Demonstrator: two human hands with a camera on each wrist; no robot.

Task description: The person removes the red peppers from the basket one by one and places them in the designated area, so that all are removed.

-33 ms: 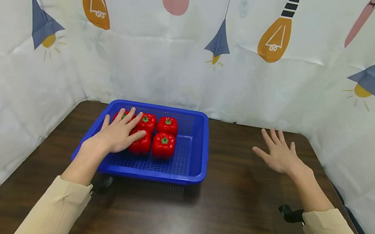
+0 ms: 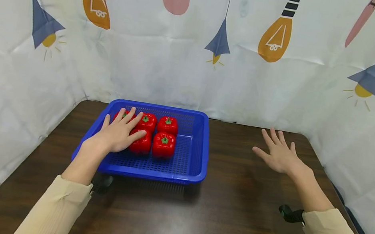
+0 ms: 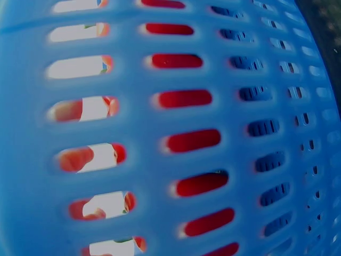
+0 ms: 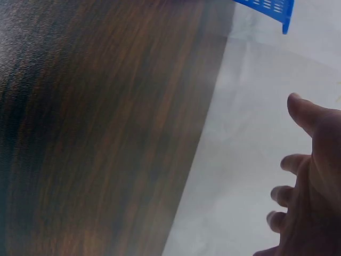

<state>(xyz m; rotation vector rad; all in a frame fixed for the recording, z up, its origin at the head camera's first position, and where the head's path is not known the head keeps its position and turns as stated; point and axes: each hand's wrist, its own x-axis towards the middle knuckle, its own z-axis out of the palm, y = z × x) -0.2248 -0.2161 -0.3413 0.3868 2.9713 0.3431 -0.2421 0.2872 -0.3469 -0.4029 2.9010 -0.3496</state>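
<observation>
A blue plastic basket (image 2: 200,151) with slotted walls stands on the left half of the table. Inside it sit several red bell peppers (image 2: 163,146) with green stems, grouped toward its left and middle. My left hand (image 2: 116,134) is spread over the basket's left side, palm down, fingers straight, partly hiding the peppers at the left. In the left wrist view the basket wall (image 3: 133,128) fills the picture, with red showing through its slots. To the right, my right hand (image 2: 279,154) hovers over the table with fingers spread and nothing in it.
The dark wooden table (image 2: 223,219) runs to a white printed cloth (image 2: 165,73) hung behind it and along both sides. A black strap (image 2: 291,214) hangs at the right sleeve. The basket's corner (image 4: 274,10) shows at the top of the right wrist view.
</observation>
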